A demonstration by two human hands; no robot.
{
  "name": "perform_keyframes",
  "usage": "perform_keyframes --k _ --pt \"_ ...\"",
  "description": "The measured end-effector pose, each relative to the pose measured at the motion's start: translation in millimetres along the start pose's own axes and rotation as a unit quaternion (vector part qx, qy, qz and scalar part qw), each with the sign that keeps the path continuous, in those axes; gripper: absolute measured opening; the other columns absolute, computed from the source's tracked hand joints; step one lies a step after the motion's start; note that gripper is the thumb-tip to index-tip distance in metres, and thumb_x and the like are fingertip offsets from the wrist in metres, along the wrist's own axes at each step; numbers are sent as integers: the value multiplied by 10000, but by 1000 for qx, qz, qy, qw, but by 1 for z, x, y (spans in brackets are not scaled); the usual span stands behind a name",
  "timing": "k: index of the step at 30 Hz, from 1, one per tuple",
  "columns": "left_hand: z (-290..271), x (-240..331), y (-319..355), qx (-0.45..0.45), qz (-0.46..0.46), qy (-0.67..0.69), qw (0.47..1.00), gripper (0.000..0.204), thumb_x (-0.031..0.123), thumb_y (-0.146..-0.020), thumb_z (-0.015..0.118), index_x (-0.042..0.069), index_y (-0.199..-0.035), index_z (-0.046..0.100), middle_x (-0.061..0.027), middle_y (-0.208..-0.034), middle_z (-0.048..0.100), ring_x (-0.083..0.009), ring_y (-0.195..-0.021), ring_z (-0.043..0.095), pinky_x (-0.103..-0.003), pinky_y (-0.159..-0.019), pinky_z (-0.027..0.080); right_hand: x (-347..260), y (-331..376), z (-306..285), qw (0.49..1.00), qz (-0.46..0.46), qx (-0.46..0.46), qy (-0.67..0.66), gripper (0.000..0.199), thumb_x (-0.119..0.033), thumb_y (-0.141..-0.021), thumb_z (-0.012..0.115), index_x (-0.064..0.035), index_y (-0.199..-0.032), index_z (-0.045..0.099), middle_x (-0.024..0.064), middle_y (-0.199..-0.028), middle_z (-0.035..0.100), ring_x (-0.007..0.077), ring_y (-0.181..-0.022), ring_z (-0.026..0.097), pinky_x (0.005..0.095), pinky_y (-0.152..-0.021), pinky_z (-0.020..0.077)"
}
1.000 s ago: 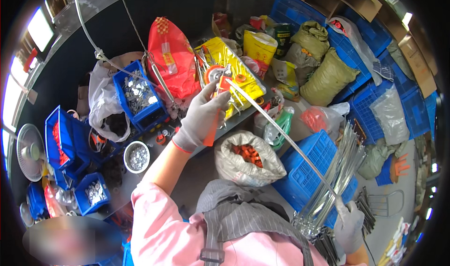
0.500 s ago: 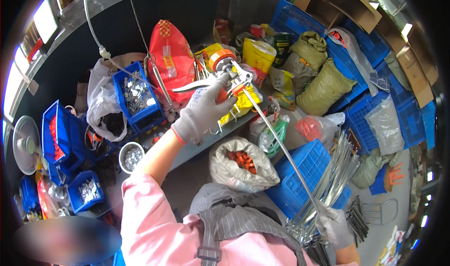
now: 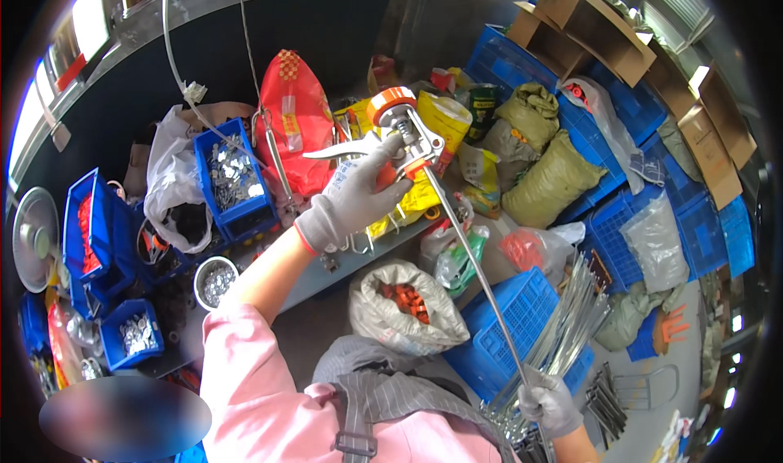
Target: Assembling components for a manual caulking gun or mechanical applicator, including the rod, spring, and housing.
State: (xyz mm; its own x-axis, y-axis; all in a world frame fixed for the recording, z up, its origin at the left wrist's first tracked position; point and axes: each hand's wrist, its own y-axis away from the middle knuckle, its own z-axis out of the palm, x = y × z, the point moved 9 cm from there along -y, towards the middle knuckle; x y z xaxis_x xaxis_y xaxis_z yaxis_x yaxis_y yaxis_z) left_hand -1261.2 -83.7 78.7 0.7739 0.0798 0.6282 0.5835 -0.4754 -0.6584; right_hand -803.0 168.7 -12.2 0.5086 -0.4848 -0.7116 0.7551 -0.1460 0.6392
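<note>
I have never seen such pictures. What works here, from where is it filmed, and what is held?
No machine works here, only a person. The view comes from a wide camera worn on the head, looking down, so straight edges look bent. The gloved left hand holds a white-and-orange tool. From it, a long metal rod runs down to the gloved right hand, which grips it. On the bench are a blue bin of metal pieces and a red bag.
</note>
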Motion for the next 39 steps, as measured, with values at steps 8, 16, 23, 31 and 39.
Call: perform_keyframes --k 8,16,23,31,39 --pt "-11 13 -15 -83 -68 -77 991 736 215 -1001 793 -110 -1588 491 -301 -1346 722 -402 -1300 712 -418 -1134 530 -77 52 66 554 -438 239 667 664 110 -859 708 -84 -1494 714 173 -776 607 335 -578 618 420 -541 485" --pt "-13 15 -9 -86 -76 -42 992 738 209 -991 800 -97 -1590 496 -274 -1359 723 -362 -1310 710 -415 -1146 515 -68 47 24 791 -326 207 474 500 16 -993 683 -96 -1479 719 68 -721 571 209 -536 533 356 -498 402" --pt "-27 18 -2 21 17 38 999 752 149 -988 823 -51 -1626 480 -250 -1430 701 -304 -1401 662 -411 -1192 482 9 6 13 998 -51 -30 3 458 -93 -1055 702 -206 -1499 721 8 -728 524 113 -539 401 270 -490 300" --pt "-39 49 -27 -50 -29 -71 996 743 183 -978 807 -64 -1603 490 -300 -1356 706 -398 -1304 710 -440 -1095 539 -77 63 79 493 -488 266 669 424 53 -1005 692 -33 -1415 755 126 -723 541 211 -579 570 375 -546 459" --pt "-17 61 -15 -56 25 46 997 680 135 -1002 781 -55 -1588 493 -231 -1190 740 -303 -1080 776 -421 -928 590 4 5 71 977 41 -172 -122 401 -248 -1142 626 -282 -1537 680 -67 -723 348 79 -550 295 238 -507 262"
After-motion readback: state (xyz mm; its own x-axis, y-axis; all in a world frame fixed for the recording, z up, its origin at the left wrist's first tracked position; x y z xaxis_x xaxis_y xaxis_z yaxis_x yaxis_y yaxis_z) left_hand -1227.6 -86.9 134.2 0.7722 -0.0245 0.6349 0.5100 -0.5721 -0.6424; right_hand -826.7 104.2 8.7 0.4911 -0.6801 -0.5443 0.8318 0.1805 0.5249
